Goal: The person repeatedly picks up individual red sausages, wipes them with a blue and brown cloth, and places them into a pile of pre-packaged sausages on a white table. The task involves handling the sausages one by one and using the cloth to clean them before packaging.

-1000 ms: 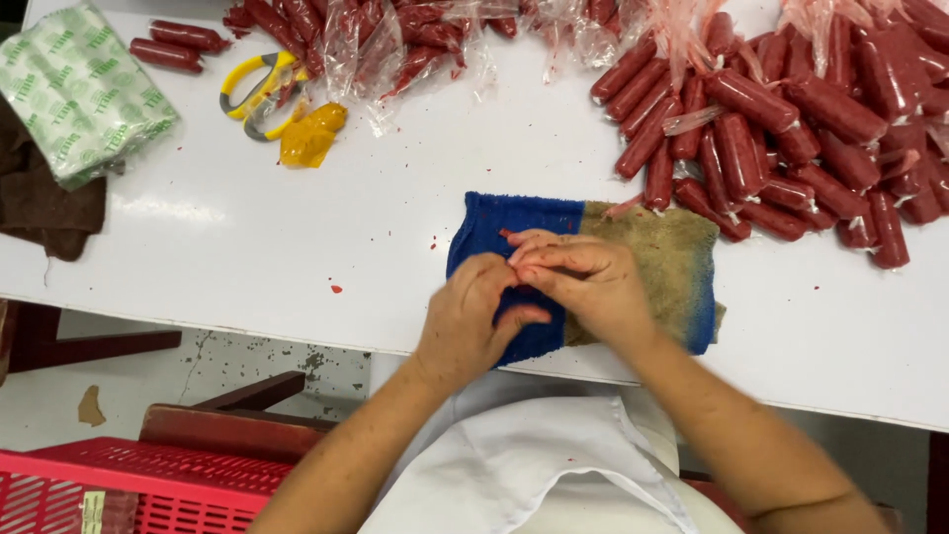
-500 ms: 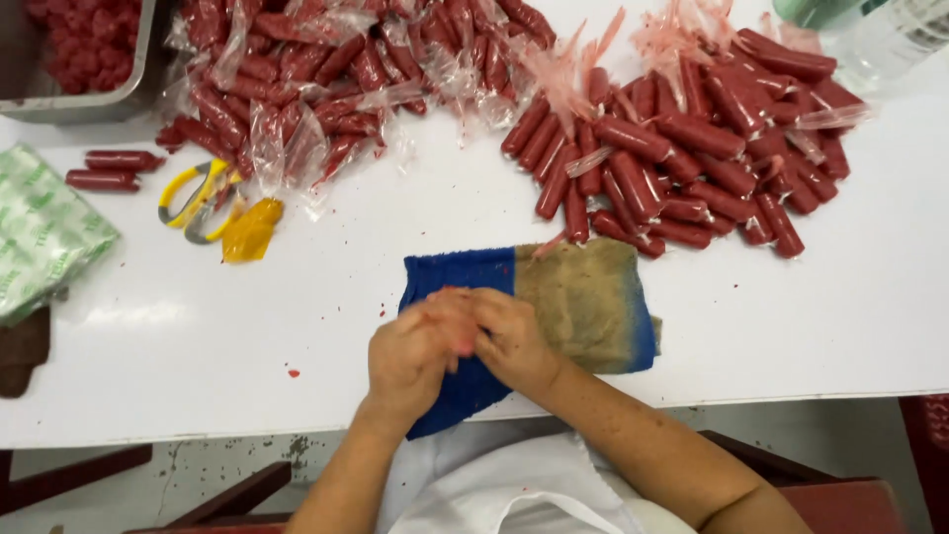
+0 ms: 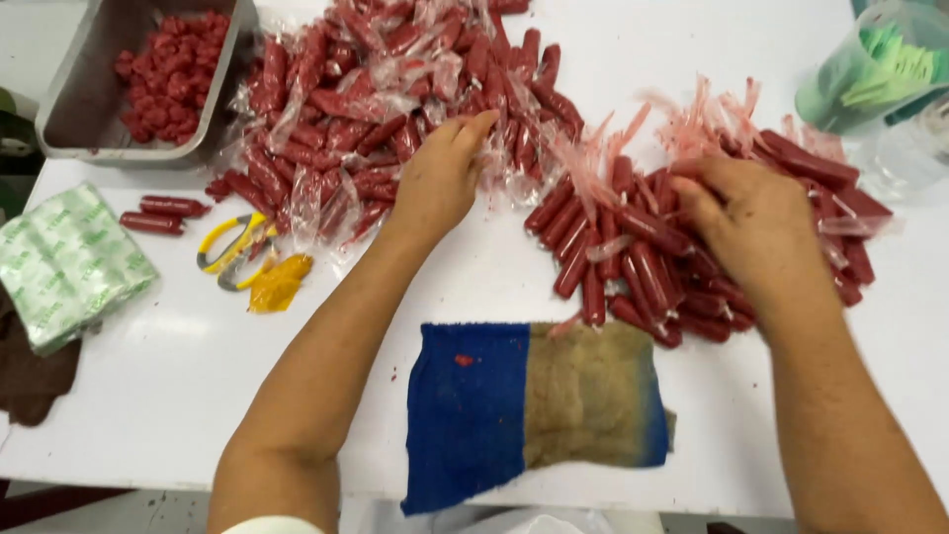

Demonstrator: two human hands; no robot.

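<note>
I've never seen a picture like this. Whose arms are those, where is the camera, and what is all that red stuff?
The camera sits on a person's head and looks down, so you see that person's own two arms over a white table. The red things are small sausages in clear wrappers. The left hand rests on the big pile. The right hand lies on the smaller pile; whether it grips one, I cannot tell. Near the person lies a blue and brown cloth. To the left are yellow scissors, a green packet and a metal tray of red pieces.

A food-packing workroom. Heaps of wrapped red sausages (image 3: 395,89) cover a white table (image 3: 148,376). A steel tray (image 3: 89,99) sits at its far left corner.
</note>
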